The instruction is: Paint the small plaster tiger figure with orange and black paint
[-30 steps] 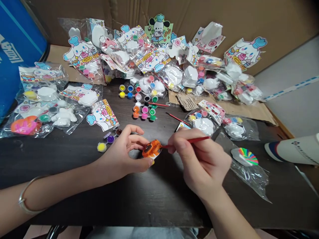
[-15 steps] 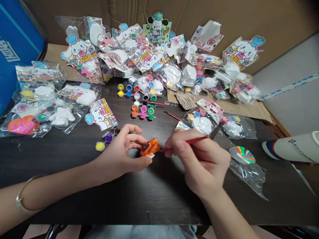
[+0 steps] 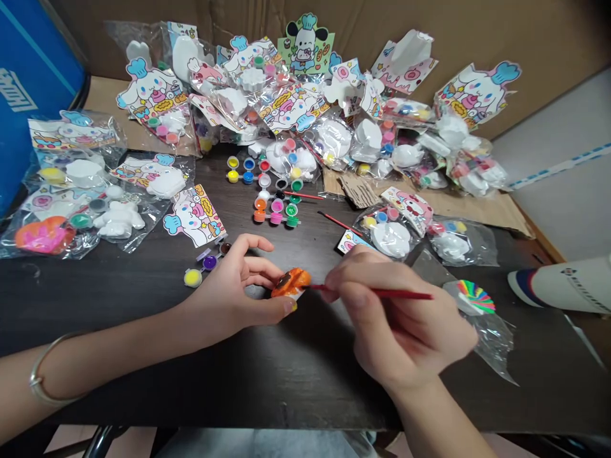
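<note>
Between the thumb and fingers of my left hand (image 3: 252,283) is a small plaster figure (image 3: 296,278), painted orange with a dark brown patch; a strip of bare white shows along its lower edge. My right hand (image 3: 401,318) pinches a thin red paintbrush (image 3: 401,294), its dark tip at the right side of the figure, apparently touching it. Left of the figure, purple paint (image 3: 209,262) and yellow paint (image 3: 193,277) sit in small open pots, with a brown one partly behind my left hand. Several more open paint pots (image 3: 260,205) stand beyond my hands.
Clear bags with white plaster figures (image 3: 334,140) and cartoon cards are heaped along the back. More bags (image 3: 119,219) lie at left. A second brush (image 3: 340,222) rests on the dark table (image 3: 229,381). A paper cup (image 3: 566,283) and a rainbow-striped piece (image 3: 476,296) are at right.
My right hand has shifted right and slightly down, and the brush now lies flatter, its tip a little higher on the figure. My left hand keeps its hold, with the figure slightly turned.
</note>
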{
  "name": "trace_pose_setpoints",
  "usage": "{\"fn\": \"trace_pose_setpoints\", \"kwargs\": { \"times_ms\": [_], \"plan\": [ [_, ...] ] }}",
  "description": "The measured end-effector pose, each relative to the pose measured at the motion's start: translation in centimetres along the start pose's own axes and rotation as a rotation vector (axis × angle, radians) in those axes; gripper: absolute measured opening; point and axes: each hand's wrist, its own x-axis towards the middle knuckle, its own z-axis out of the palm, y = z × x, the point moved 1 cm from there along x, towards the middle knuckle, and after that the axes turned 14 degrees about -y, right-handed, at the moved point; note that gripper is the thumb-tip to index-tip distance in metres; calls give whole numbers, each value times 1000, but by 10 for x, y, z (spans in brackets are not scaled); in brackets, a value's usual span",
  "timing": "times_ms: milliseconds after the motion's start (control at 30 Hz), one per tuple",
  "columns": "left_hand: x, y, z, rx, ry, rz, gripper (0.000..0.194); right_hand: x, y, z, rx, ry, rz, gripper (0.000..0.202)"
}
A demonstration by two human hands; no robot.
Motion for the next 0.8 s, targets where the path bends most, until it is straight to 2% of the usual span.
{"fn": "trace_pose_setpoints", "kwargs": {
  "times_ms": [67, 200, 367, 500, 800],
  "plan": [
    [0, 0, 1, 2, -2, -17, 59, 1, -1, 0, -14, -71, -17, 14],
    [-1, 1, 1, 22, 17, -47, 58, 1, -3, -1, -62, -27, -15, 13],
    [-1, 2, 1, 39, 18, -45, 59, 3, -2, 0, 5, -131, -25, 16],
    [-1, 2, 1, 27, 27, -38, 58, 2, -2, -1, 46, -82, -19, 16],
    [-2, 1, 2, 42, 29, -57, 59, 3, -2, 0, 40, -96, 22, 16]
  ]
}}
